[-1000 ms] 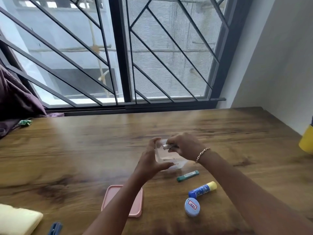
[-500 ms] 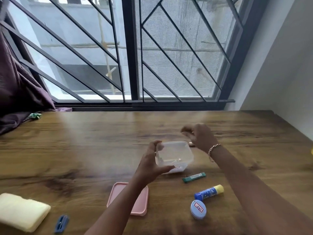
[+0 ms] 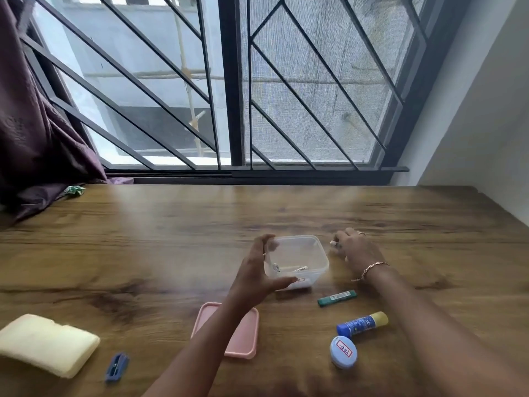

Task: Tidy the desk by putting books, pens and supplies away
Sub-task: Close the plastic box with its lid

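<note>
A clear plastic container (image 3: 297,250) stands on the wooden desk (image 3: 171,239), and my left hand (image 3: 256,272) grips its left side between thumb and fingers. Small white items (image 3: 299,268) lie inside it. My right hand (image 3: 356,252) rests on the desk just right of the container, its fingers curled over a small whitish item (image 3: 333,243). In front of the container lie a green lead case (image 3: 337,298), a blue and yellow glue stick (image 3: 362,324) and a round blue tin (image 3: 343,351). The pink lid (image 3: 246,330) lies partly under my left forearm.
A yellow sponge-like pad (image 3: 45,343) and a blue sharpener (image 3: 117,366) lie at the front left. A green wrapper (image 3: 74,190) and a purple curtain (image 3: 37,138) sit at the back left. A barred window runs behind the desk, a white wall on the right.
My right hand has left the container's opening and come down on the desk to its right, over a small item. My left hand still holds the container.
</note>
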`<state>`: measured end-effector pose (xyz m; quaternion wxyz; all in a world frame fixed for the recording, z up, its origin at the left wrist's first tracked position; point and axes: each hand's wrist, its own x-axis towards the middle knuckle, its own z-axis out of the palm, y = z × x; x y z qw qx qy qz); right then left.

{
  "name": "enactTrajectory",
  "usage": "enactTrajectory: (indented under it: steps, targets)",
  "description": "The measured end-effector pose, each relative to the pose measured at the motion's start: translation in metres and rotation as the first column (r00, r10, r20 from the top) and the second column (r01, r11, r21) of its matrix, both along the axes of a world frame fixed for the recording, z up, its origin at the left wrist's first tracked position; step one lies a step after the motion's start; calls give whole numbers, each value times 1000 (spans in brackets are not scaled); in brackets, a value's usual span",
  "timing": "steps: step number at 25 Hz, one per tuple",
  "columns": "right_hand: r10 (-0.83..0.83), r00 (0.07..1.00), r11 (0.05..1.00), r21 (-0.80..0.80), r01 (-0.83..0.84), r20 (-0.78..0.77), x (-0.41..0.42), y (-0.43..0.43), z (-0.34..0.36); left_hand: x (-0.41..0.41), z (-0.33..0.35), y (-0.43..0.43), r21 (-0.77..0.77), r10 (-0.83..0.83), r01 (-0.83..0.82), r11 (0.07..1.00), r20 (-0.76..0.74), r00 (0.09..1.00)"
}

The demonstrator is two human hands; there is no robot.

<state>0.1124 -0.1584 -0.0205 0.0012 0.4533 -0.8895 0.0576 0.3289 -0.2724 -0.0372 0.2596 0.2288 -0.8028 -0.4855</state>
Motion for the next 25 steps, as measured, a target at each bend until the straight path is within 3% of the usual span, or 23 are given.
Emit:
enactTrajectory:
  steps: [3, 4, 6, 8, 11, 16, 18, 21, 23, 25]
  targets:
    - [123, 990, 905, -418, -81, 74, 29, -8, 38, 2, 0, -1, -18, 16, -16, 1000, -10, 1000]
    - [220, 974, 866, -469, -173, 46, 45, -11, 52, 3, 0, -2, -21, 22, -22, 1000, -16, 1000]
    - [404, 914, 842, -381, -382, -24, 76, -17, 71, 3, 3, -2, -20, 20, -21, 1000, -26, 999]
    - [478, 875, 851, -206, -482, -75, 96, -23, 73, 5, 8, 0, -26, 16, -17, 1000, -37, 999]
    - [451, 891, 873, -185, -452, -51, 101, -26, 67, 11, 14, -2, -15, 35, -36, 999, -61, 997]
    - [318, 947, 767, -602, -224, 53, 106, -22, 63, 41, 17, -17, 11, 150, -150, 989, -99, 984]
    - [311, 944, 747, -643, -171, 110, 122, -18, 53, 63, 20, -24, 25, 225, -223, 974, -113, 968]
    - [463, 845, 857, -376, -351, 267, 162, -16, 33, 97, 25, -34, 27, 327, -326, 945, -104, 939]
    - [573, 773, 814, -79, -576, 271, 185, -20, 18, 117, 26, -38, 20, 379, -379, 925, -86, 921]
    - [612, 758, 763, 84, -641, 223, 204, -27, 3, 136, 28, -39, 15, 411, -411, 911, -75, 909]
